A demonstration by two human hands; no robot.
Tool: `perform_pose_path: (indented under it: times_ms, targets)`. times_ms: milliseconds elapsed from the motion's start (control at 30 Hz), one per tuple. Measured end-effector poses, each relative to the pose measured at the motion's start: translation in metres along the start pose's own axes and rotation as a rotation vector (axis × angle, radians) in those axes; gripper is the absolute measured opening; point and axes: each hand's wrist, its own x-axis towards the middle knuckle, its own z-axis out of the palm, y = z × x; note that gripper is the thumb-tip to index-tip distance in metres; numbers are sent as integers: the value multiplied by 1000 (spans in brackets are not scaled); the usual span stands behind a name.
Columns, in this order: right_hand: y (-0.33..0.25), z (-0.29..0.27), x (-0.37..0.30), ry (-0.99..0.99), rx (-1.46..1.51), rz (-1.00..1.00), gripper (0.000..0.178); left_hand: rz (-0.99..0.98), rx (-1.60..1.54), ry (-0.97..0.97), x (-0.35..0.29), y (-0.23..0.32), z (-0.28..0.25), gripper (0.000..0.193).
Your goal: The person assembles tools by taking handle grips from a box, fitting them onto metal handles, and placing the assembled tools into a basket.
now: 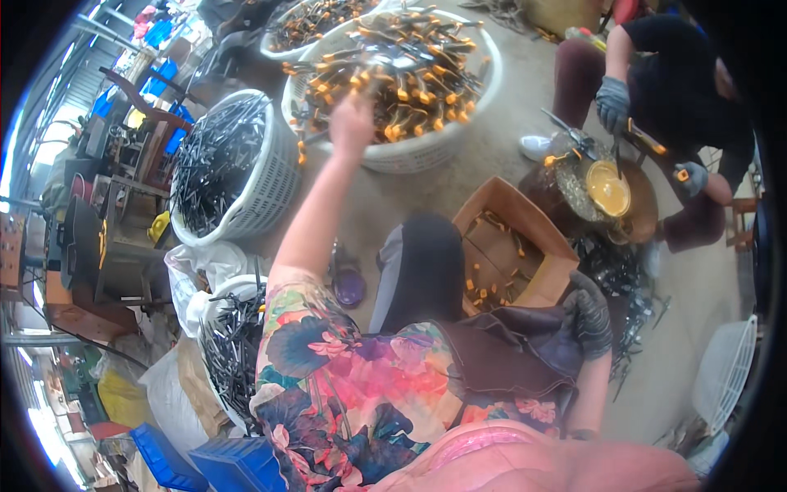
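Observation:
My bare left hand (352, 127) is stretched forward to the near rim of a large white basket (422, 154). It touches the heap of black-and-orange-handled tools (410, 78) piled there. Motion blur and the handles hide its fingers, so its grip cannot be made out. In a dark grey glove, my right hand (589, 316) lies by my lap against a brown apron (504, 353), its fingers loosely stretched with nothing seen in them. Just beyond the lap, an open cardboard box (525, 221) holds several small orange-and-black pieces.
Left stands a white basket (283, 176) full of dark metal pieces (221, 156); a second lot (234, 344) sits beside me. At right, a co-worker's gloved hands (613, 105) work over a round stand with a yellow disc (608, 189). Blue bins (234, 466) are lower left.

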Motion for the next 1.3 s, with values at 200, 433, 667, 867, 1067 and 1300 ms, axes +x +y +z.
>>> perform_pose_path:
  times_ms: [200, 433, 667, 867, 1067, 1300]
  targets:
    - [-10, -4, 2, 50, -68, 3, 59, 26, 444, 95, 61, -32, 17, 44]
    - [-72, -28, 50, 39, -182, -98, 26, 477, 47, -410, -20, 164, 65, 20]
    - [-59, -43, 10, 227, -97, -126, 46, 314, 294, -1463, -211, 72, 227, 26]
    - [-45, -46, -7, 361, -213, -436, 52, -362, 509, -1838, -325, -21, 251, 27]
    - [-36, -49, -13, 417, -270, -479, 49, -572, 511, -1686, -361, -13, 254, 27]
    - [-40, -43, -14, 435, -287, -561, 40, -950, 320, -1185, -363, -30, 262, 42]
